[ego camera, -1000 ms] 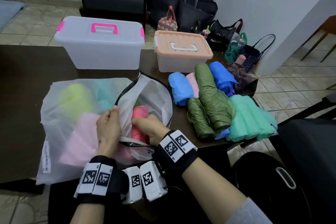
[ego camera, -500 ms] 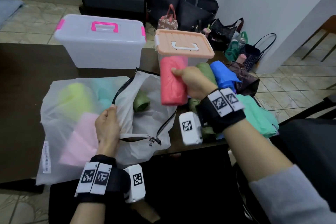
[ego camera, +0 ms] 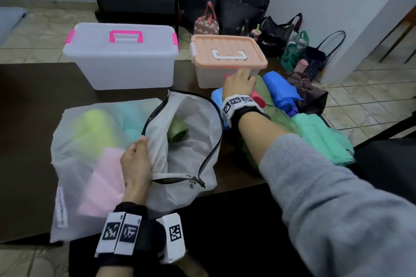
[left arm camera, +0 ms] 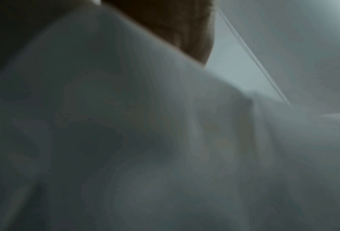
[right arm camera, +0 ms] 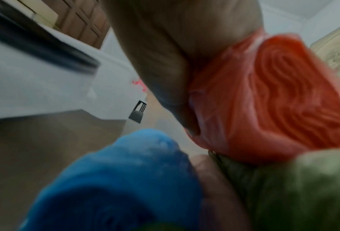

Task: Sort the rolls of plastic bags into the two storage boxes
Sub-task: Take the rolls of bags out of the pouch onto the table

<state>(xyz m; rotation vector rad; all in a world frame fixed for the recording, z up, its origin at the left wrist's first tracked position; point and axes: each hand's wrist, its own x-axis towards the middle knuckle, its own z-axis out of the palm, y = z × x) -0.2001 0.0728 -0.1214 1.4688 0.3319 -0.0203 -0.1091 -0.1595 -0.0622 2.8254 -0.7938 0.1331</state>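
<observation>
On the dark table, my right hand (ego camera: 239, 83) holds a red roll (ego camera: 257, 98) down on the pile of rolls in front of the orange-lidded box (ego camera: 227, 51). The right wrist view shows the palm wrapped round the red roll (right arm camera: 274, 101), above a blue roll (right arm camera: 115, 179). My left hand (ego camera: 135, 162) grips the zipper edge of the white mesh bag (ego camera: 193, 141), whose mouth gapes open. An olive roll (ego camera: 177, 129) lies inside it; yellow, teal and pink rolls show through the fabric. The clear box with pink handle (ego camera: 121, 60) stands closed at the back.
The pile also holds blue rolls (ego camera: 281, 90), olive rolls (ego camera: 276, 117) and teal-green rolls (ego camera: 322, 139) near the table's right edge. Handbags and a black chair stand on the floor behind. The left wrist view shows only bag fabric (left arm camera: 125, 140).
My right hand drew the red roll out of the mesh bag, carried it right and forward, and lowered it onto the pile by the orange-lidded box. The left hand kept its hold on the bag.
</observation>
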